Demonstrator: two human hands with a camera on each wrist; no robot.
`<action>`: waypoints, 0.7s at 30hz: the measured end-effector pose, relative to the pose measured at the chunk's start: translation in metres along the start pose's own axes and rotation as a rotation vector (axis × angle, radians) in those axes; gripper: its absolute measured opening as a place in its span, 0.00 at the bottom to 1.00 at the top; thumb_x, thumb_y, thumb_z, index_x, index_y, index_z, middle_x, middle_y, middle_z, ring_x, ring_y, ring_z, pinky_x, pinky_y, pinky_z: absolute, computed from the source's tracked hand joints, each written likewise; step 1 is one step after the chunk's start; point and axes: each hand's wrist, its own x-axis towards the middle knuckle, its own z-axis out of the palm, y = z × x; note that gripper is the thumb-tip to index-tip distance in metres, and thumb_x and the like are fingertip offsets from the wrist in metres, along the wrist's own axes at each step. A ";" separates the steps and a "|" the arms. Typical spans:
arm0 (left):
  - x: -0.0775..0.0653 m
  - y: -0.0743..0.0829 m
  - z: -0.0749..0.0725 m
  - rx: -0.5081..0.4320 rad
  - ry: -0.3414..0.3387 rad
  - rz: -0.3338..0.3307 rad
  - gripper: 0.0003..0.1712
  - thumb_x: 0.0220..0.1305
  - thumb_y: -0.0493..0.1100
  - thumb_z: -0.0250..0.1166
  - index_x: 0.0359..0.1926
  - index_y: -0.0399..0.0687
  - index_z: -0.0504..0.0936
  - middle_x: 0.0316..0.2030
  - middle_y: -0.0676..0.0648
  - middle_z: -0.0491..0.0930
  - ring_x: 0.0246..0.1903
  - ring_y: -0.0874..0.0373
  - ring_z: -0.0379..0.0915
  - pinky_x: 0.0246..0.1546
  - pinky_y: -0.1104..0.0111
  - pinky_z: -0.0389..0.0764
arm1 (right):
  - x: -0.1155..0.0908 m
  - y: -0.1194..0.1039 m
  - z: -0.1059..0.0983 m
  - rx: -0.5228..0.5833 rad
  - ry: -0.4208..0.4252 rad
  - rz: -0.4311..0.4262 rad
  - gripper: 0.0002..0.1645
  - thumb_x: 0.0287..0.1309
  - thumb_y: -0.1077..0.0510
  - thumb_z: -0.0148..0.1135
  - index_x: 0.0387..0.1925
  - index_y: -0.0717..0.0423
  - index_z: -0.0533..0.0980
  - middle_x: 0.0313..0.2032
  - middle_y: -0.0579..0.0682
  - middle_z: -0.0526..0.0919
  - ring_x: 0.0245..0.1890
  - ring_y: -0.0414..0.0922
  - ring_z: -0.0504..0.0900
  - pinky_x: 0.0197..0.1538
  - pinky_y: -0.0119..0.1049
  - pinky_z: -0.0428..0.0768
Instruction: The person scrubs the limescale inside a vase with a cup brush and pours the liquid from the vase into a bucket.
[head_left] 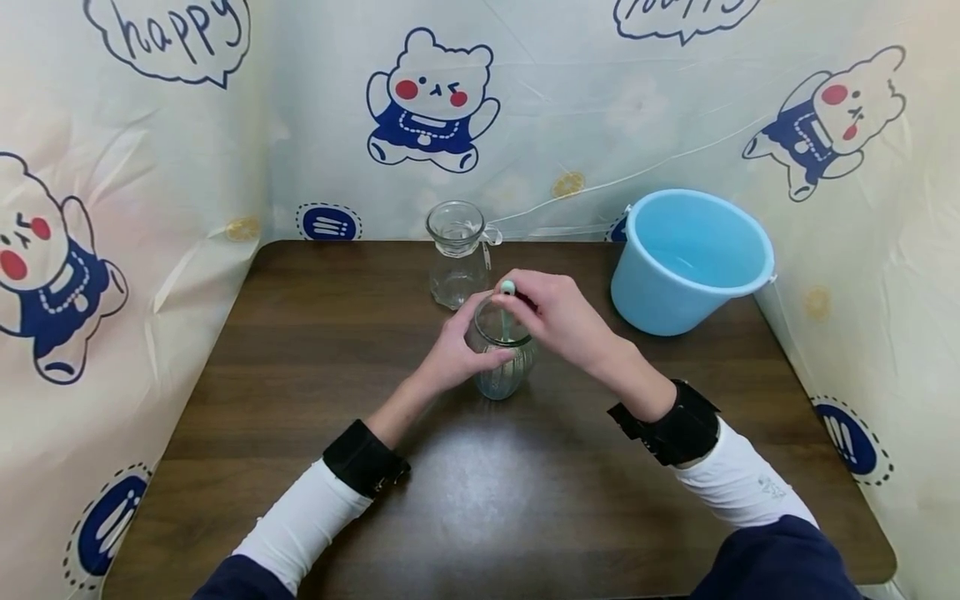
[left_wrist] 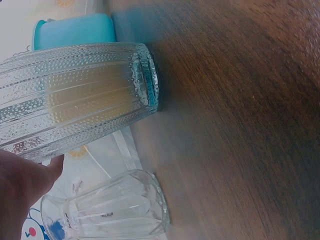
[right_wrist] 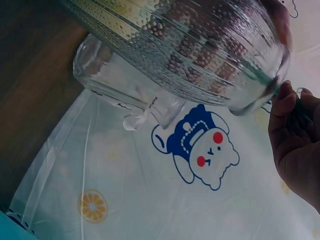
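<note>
A ribbed, dotted clear glass jar (head_left: pixel 501 382) stands near the middle of the table. My left hand (head_left: pixel 457 350) grips it near the top, thumb across the near side and fingers round the far side. With thumb and fingers, my right hand (head_left: pixel 562 321) pinches the mint-green handle of a cup brush (head_left: pixel 507 287) above the jar's mouth. The handle goes down into the jar. Through the glass, the left wrist view shows the brush's blurred yellowish head (left_wrist: pixel 90 95); its exact shape is hard to make out.
Just behind the jar stands a clear glass vase (head_left: pixel 457 279) with a white bow at its neck. A light blue bucket (head_left: pixel 648 292) is at the table's back right. Printed cloth (head_left: pixel 330 125) hangs round the brown table (head_left: pixel 300 358).
</note>
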 end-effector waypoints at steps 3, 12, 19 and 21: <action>0.000 0.001 0.000 0.000 -0.002 -0.007 0.46 0.53 0.48 0.79 0.72 0.58 0.71 0.65 0.50 0.77 0.60 0.47 0.75 0.62 0.46 0.75 | 0.000 0.001 0.002 -0.004 -0.023 0.014 0.03 0.70 0.61 0.66 0.40 0.58 0.80 0.31 0.48 0.80 0.29 0.42 0.74 0.35 0.34 0.76; 0.000 -0.001 0.001 -0.008 -0.002 0.025 0.45 0.53 0.40 0.78 0.72 0.50 0.70 0.63 0.42 0.78 0.61 0.40 0.74 0.63 0.46 0.74 | 0.003 -0.012 -0.017 -0.056 0.048 -0.013 0.03 0.69 0.62 0.66 0.41 0.58 0.82 0.31 0.47 0.80 0.29 0.40 0.75 0.34 0.34 0.76; 0.001 -0.002 0.001 0.025 0.017 0.047 0.46 0.51 0.43 0.80 0.71 0.53 0.71 0.63 0.49 0.78 0.60 0.53 0.74 0.62 0.56 0.72 | 0.010 -0.033 -0.041 -0.087 0.190 -0.119 0.04 0.67 0.64 0.68 0.42 0.60 0.81 0.29 0.48 0.80 0.28 0.37 0.77 0.34 0.29 0.76; 0.001 -0.003 0.001 0.022 0.015 0.043 0.46 0.51 0.44 0.80 0.71 0.53 0.72 0.63 0.50 0.78 0.59 0.54 0.73 0.62 0.56 0.72 | 0.010 -0.036 -0.043 -0.083 0.210 -0.137 0.05 0.67 0.64 0.68 0.42 0.61 0.81 0.30 0.49 0.81 0.28 0.37 0.78 0.35 0.27 0.77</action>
